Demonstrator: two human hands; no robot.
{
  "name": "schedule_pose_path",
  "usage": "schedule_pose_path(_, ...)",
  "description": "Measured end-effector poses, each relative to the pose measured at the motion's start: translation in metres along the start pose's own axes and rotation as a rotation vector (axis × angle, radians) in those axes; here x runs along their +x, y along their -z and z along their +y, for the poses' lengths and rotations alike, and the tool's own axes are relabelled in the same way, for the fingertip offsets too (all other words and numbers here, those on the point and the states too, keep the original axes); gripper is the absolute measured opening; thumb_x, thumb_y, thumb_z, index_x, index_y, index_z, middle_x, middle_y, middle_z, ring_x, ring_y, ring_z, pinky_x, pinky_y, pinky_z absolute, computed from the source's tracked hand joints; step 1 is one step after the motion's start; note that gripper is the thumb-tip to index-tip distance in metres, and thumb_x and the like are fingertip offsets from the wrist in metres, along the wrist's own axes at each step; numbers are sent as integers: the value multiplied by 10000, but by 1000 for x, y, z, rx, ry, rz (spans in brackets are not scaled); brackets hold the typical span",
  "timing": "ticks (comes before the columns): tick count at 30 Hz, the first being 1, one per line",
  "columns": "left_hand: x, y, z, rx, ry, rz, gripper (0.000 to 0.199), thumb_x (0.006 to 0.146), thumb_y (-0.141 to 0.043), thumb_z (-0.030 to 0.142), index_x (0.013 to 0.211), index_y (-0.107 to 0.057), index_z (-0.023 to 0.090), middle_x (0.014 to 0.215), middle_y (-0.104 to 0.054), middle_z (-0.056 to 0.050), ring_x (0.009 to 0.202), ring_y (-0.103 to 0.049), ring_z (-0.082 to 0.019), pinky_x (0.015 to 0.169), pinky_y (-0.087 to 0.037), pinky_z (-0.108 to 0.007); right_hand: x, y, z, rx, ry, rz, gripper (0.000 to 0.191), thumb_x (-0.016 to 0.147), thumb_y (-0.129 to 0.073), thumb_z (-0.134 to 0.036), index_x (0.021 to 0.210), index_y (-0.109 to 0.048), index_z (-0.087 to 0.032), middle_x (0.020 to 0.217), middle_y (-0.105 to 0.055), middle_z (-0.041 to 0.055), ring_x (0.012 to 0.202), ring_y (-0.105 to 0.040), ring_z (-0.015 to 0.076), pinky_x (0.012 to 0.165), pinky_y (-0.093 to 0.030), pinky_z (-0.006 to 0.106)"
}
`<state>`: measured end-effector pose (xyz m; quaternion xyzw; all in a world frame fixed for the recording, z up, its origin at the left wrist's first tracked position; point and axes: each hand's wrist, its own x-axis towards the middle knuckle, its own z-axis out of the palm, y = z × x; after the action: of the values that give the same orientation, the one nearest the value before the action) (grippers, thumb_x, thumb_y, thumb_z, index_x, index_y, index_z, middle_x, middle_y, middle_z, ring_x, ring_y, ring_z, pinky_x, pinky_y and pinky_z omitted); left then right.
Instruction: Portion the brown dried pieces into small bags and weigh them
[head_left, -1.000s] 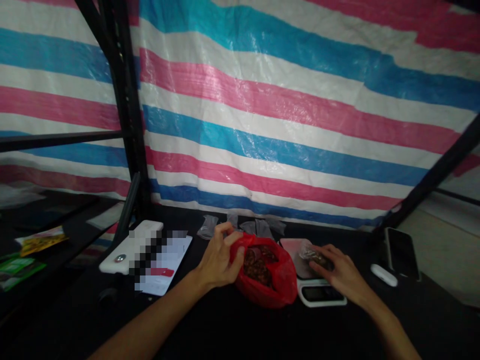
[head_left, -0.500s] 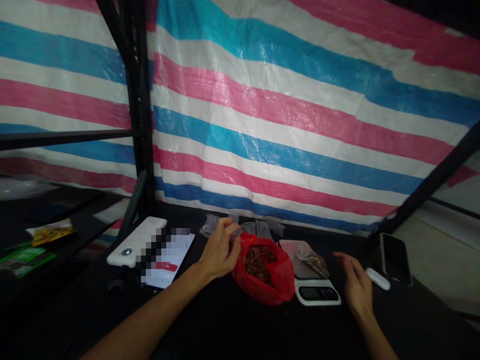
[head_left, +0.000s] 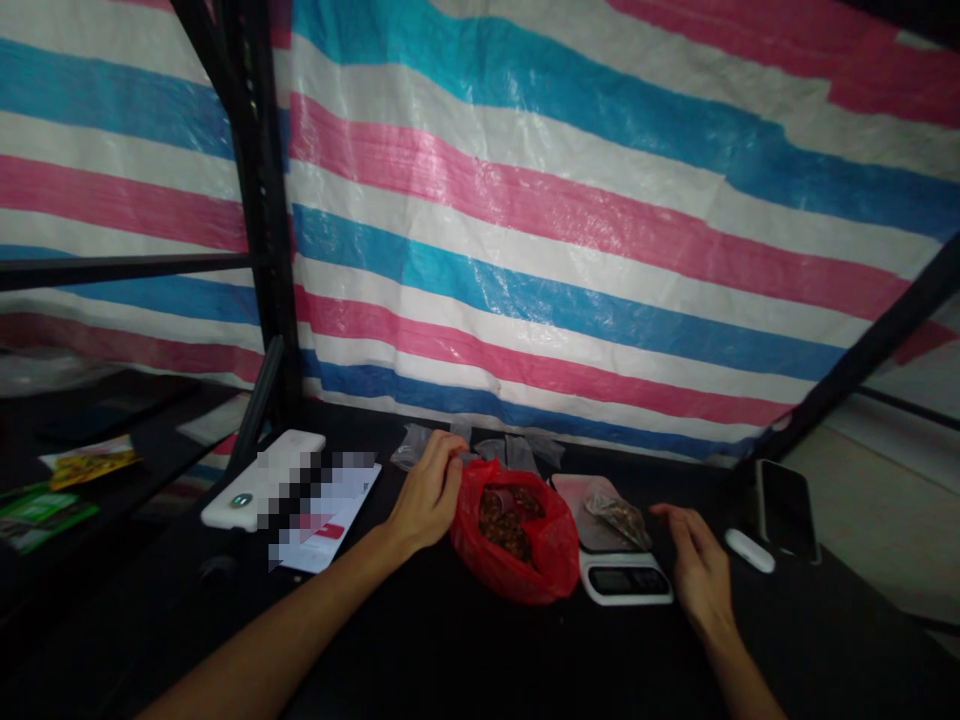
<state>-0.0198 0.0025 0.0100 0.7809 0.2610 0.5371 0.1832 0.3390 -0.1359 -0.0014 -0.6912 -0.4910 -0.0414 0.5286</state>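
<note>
A red plastic bag [head_left: 551, 565] stands with its mouth open, and brown, crumbly-looking contents [head_left: 501, 530] show inside, with a small scoop-like or cup-like piece among them. Along its left side lies my left hand [head_left: 429, 492], fingers stretched forward and loosely bent, their tips close to the bag's rim and the clear plastic bags [head_left: 510, 452] behind it. On the plate of a small white digital scale [head_left: 664, 594] rests a filled clear bag [head_left: 615, 518]. My right hand [head_left: 699, 568], fingers loosely extended and holding nothing visible, is just right of the scale.
A white box-like device [head_left: 289, 455] and a partly blurred sheet or screen [head_left: 341, 520] lie at left. At right are a phone [head_left: 787, 510] and a small white case [head_left: 750, 551]. Yellow [head_left: 91, 462] and green packets [head_left: 49, 515] lie far left. A striped sheet [head_left: 562, 230] hangs behind black posts.
The whole view has shifted slightly, moving the table things a little left. My left hand's fingers are closer together and flatter. The right hand sits slightly nearer the scale.
</note>
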Motion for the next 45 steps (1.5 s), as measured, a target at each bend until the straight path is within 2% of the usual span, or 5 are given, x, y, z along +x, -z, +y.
schedule_pose_path(9, 3, 3, 1, -33, 4, -3, 191, 1023, -331, 245, 1010, -516, 204, 927, -548, -43, 857, -552, -189, 795, -483, -344, -1, -1, -1, -33, 25, -49, 497, 898, -456, -641, 850, -718, -222, 941, -674, 98, 967, -637, 293, 867, -506, 414)
schedule_pose_path(17, -2, 4, 10, -158, -151, -269, 379, 923, -571, 388, 1246, -490, 206, 1186, -509, -119, 1166, -508, -284, 1014, -454, -479, 20, -9, -13, -224, 169, -203, 556, 783, -592, -644, 1154, -716, -249, 1232, -699, 113, 1195, -586, 352, 1039, -414, 549)
schedule_pose_path(24, 0, 6, 10, -165, -129, -243, 284, 951, -518, 294, 1222, -502, 211, 1143, -522, -108, 1112, -532, -259, 993, -476, -467, 32, -14, -35, -377, 184, -431, 376, 692, -702, -562, 916, -777, -270, 1022, -787, 94, 1028, -691, 373, 948, -488, 538)
schedule_pose_path(37, 0, 9, 13, -140, -164, -247, 249, 930, -519, 310, 1151, -536, 198, 1102, -553, -106, 1051, -559, -258, 951, -491, -442, -1, -47, -163, -94, 316, -752, 228, 925, -544, -341, 1015, -719, -225, 905, -739, 50, 793, -672, 213, 718, -510, 318)
schedule_pose_path(45, 0, 11, 13, -122, -169, -224, 254, 912, -529, 296, 1147, -544, 201, 1101, -563, -108, 1051, -568, -265, 942, -500, -438, -14, -64, -164, -227, 362, -783, 177, 869, -580, -283, 955, -724, -225, 906, -756, 56, 803, -683, 240, 703, -498, 324)
